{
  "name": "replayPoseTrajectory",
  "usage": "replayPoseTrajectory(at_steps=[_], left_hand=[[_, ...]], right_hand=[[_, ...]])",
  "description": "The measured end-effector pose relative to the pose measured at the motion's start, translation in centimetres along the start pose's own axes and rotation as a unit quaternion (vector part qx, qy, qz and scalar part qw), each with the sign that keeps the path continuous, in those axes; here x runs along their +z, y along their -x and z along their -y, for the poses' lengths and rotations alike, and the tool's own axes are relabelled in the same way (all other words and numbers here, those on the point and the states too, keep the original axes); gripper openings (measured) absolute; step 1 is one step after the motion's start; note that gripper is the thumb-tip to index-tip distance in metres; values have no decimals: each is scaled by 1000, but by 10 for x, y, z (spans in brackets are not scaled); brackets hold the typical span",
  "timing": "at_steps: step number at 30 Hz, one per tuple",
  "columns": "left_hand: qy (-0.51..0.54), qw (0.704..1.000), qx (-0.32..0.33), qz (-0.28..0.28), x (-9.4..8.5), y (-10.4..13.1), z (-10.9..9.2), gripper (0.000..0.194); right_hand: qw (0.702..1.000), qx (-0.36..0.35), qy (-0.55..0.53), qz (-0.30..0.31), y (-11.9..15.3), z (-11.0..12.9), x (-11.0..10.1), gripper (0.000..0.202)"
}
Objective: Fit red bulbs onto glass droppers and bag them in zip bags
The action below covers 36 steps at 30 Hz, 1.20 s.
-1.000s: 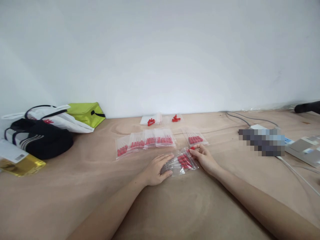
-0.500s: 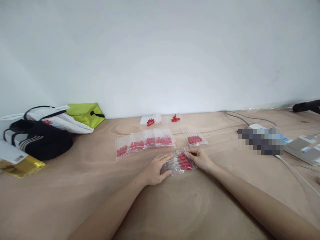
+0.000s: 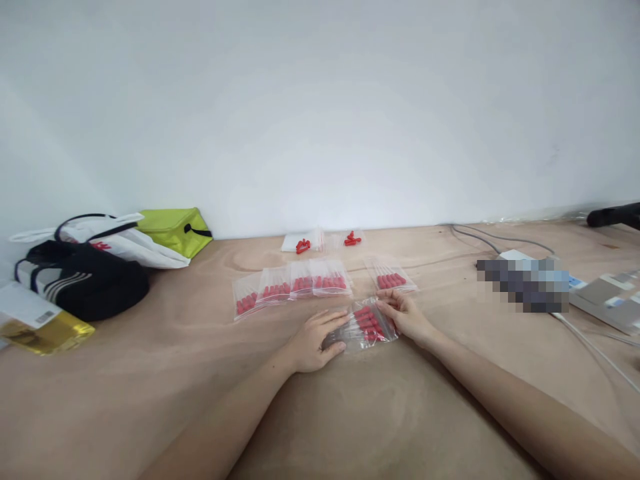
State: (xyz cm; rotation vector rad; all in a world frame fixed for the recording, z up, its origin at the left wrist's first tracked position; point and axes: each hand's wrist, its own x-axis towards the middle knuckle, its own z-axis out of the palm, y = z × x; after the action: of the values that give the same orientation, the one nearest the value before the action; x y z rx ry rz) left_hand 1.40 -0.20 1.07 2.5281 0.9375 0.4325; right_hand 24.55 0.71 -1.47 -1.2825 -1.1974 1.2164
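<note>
A clear zip bag (image 3: 370,323) lies on the wooden tabletop between my hands. Several red-handled pieces with thin pale shafts are inside it, handles to the right. My left hand (image 3: 315,340) holds the bag's left end, thumb below and fingers above. At the bag's upper right edge, my right hand (image 3: 404,315) has its thumb and fingers on the plastic; their exact grip is partly hidden. Just beyond, a row of filled zip bags (image 3: 300,285) overlaps to the left. One more filled zip bag (image 3: 393,277) lies by itself behind my right hand.
Near the wall are loose red pieces (image 3: 303,246) on pale bags and more red pieces (image 3: 353,238). A black bag (image 3: 95,283), a lime-green bag (image 3: 170,230) and a yellow package (image 3: 60,333) stand left. Cables (image 3: 475,232) and a blurred-out object (image 3: 523,283) are right.
My right hand's fingers have loosened and lifted slightly at the bag's edge. The bag's right side lies turned a little differently. My left hand keeps its place on the bag.
</note>
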Motion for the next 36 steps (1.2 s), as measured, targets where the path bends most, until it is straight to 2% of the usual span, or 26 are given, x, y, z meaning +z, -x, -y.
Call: replayPoseTrajectory(at_steps=[2,4,9,13,16,21,24,28,33,36], left_hand=[[2,1000,5,2,0,0,0,49],[5,1000,21,11,0,0,0,47],[-8,998,61,14,-1,2,-6,43],[-69,994,57,-67,-6,-6,-12,36],[-140,985,25,-98,-14,-31,-11,34],[-195,979,-57,-25,-14,-95,6,31],[-199,977,-74,-18,-8,-113,16,29],[-210,975,-70,-15,-8,-97,23,27],[-240,970,-47,-6,-24,-60,25,29],[-259,964,1,-52,-24,-44,18,29]], right_hand=[[998,-22,28,-43,-4,-2,-3,37],[997,-27,64,-41,-7,-2,-7,37],[988,31,110,101,-6,6,-17,35],[985,66,98,126,1,14,-30,37],[991,56,36,119,6,18,-43,36],[994,55,-89,39,2,17,-64,34],[992,44,-120,-25,-5,14,-71,34],[985,18,-150,-78,-8,9,-64,34],[982,28,-184,-16,-6,8,-27,26],[979,88,-181,-16,-9,9,-4,19]])
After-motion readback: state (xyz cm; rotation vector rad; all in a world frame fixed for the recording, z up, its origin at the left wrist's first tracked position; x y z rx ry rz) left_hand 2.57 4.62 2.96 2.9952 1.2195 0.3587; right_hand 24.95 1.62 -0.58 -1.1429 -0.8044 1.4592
